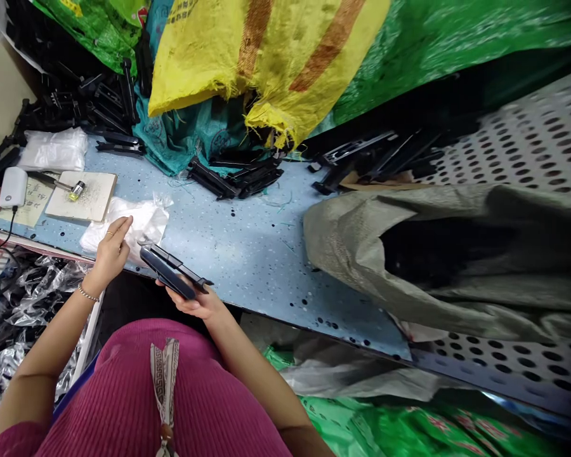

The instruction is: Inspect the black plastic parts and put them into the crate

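Note:
My right hand (pixel 197 304) grips a long black plastic piece (pixel 171 270) made of two narrow bars lying side by side, slanting over the table's front edge. The palm is under its near end. My left hand (pixel 111 251) has its fingers stretched out, with nothing visible in them. It is over a stack of clear plastic bags (pixel 145 222); whether the fingertips touch the bags I cannot tell. More black plastic pieces (pixel 235 178) of similar look lie in a small pile farther back on the blue speckled table (pixel 247 235).
A pale square pad (pixel 80 197) bears a small metal-and-yellow item. Beside it is a white cabled device (pixel 13 187). A crate (pixel 92 330) at lower left contains bagged black parts. Yellow sack (pixel 276 57) hangs behind; an open grey sack (pixel 342 241) lies at right.

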Motion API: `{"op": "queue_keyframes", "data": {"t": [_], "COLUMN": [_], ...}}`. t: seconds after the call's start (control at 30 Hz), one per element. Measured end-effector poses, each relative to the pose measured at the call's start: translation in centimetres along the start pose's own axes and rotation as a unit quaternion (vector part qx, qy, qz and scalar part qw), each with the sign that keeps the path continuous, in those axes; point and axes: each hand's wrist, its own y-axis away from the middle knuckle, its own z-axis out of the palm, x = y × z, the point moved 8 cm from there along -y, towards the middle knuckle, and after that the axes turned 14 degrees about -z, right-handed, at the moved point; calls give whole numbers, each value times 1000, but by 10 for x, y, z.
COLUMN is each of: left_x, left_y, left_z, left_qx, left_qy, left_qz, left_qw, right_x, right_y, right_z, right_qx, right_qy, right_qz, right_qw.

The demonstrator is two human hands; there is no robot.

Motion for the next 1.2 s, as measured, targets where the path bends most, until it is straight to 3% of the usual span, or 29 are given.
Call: {"op": "queue_keyframes", "data": {"t": [0.2, 0.37, 0.5, 0.67, 0.77, 0.83, 0.87, 0.9, 1.0, 1.07, 1.13, 1.2], "left_x": [36, 54, 72, 104, 109, 109, 110, 111, 117, 122, 126, 126], "left_y": [8, 5, 7, 44, 56, 55, 53, 51, 45, 47, 52, 56], "left_z": [17, 35, 52, 75, 77, 73, 69, 62, 38, 24, 17, 14], "left_qx": [7, -59, -88, -169, -220, -242, -242, -234, -194, -194, -217, -236], "left_qy": [42, -47, -60, -1, 35, 47, 52, 59, 96, 121, 127, 113], "left_qz": [82, 130, 150, 232, 229, 214, 208, 202, 184, 182, 187, 188], "left_qw": [996, 989, 983, 958, 947, 945, 946, 949, 959, 956, 949, 947], "right_x": [-23, -48, -51, -74, -88, -94, -94, -93, -88, -96, -112, -127], "right_y": [21, 20, 9, 9, 20, 25, 25, 23, 12, 7, 4, 5], "right_z": [-23, -17, -15, -24, -13, 1, 8, 13, 24, 25, 27, 38], "right_qx": [79, 108, 152, 308, 352, 340, 315, 279, 147, 121, 148, 176], "right_qy": [68, 67, 141, 289, 445, 556, 585, 599, 569, 555, 594, 661], "right_qz": [-91, -142, -169, -297, -319, -307, -299, -292, -263, -267, -299, -340], "right_qw": [990, 982, 964, 856, 759, 694, 684, 692, 765, 779, 732, 645]}}
